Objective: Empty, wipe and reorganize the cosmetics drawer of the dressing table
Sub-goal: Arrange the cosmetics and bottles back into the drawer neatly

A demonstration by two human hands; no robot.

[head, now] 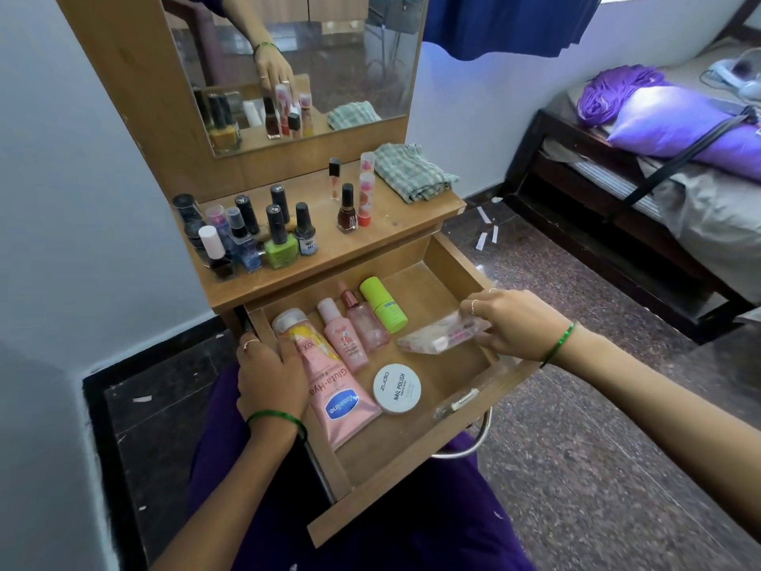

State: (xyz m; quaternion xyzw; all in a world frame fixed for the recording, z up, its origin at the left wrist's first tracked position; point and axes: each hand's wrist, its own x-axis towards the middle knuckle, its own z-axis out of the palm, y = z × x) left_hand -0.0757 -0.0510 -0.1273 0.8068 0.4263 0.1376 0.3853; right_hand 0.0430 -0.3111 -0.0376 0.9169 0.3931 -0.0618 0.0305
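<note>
We cannot read what is inside the clear plastic pouch (438,333); its contents are only a pink and white blur, and the right hand (510,323) covers its right end. The left hand (269,377) hides the left side of the Vaseline tube (329,381) and part of the drawer (416,455) wall under it. On the shelf, the labels of the nail polish bottles (263,232) are too small to read. The mirror (288,68) is cut by the top edge, and the bed (659,158) by the right edge.
</note>
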